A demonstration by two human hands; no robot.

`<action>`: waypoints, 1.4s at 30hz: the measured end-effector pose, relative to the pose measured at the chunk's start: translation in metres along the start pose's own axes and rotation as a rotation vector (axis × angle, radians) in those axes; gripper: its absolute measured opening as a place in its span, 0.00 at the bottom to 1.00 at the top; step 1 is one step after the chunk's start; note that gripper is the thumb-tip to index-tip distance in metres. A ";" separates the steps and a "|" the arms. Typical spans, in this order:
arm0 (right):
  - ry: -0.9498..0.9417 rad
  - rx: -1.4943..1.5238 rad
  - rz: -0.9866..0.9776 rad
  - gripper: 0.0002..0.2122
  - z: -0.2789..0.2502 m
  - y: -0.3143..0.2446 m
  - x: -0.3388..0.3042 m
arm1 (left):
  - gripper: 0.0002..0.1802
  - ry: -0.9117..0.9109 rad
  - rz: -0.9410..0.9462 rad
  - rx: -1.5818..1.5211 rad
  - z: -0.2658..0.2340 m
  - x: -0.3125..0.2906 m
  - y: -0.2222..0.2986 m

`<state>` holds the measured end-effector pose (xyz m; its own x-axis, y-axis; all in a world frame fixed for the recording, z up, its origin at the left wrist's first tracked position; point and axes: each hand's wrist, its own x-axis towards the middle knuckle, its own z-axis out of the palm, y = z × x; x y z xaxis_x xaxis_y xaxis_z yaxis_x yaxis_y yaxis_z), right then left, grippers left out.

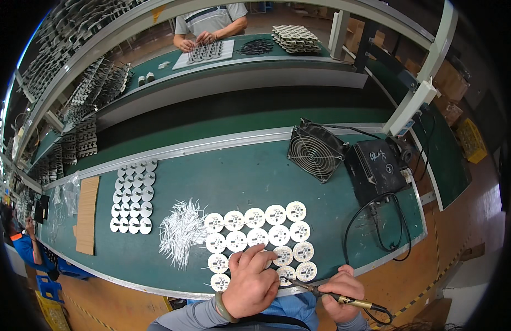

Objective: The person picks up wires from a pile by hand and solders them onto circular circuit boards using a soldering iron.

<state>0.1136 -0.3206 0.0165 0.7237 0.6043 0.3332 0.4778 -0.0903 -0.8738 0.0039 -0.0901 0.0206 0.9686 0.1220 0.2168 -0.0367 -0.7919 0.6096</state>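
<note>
My right hand point(342, 291) is closed round a soldering iron point(352, 301), its tip pointing left to the lower edge of a grid of round white circuit boards point(278, 235). My left hand point(252, 282) lies over the lower middle boards with its fingers curled and drawn together. What those fingers pinch, if anything, is hidden, as are the boards beneath. Just left of the boards lies a loose pile of short white wires point(181, 231). Some wire ends stick out from the left column of boards.
Farther left are rows of round silver parts point(132, 195) and a cardboard strip point(88, 215). A black fan point(316, 150) and a black soldering station point(377, 167) with a looped cable point(402, 231) stand at the right. A co-worker point(211, 27) handles parts across the bench; another person point(26, 248) is far left.
</note>
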 end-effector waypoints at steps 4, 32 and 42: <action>-0.014 -0.049 -0.039 0.08 0.000 -0.001 0.001 | 0.06 -0.003 -0.007 -0.006 0.000 0.000 0.000; -0.159 -0.034 -0.366 0.15 0.007 -0.010 0.038 | 0.07 0.468 -0.343 0.351 -0.080 -0.050 -0.108; -0.172 -0.024 -0.401 0.16 0.015 -0.009 0.041 | 0.08 0.405 -0.230 0.477 -0.067 -0.029 -0.112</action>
<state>0.1314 -0.2828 0.0329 0.3860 0.7179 0.5793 0.7171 0.1616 -0.6780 -0.0366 0.0350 -0.0023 0.7665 0.4607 0.4474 0.3628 -0.8855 0.2902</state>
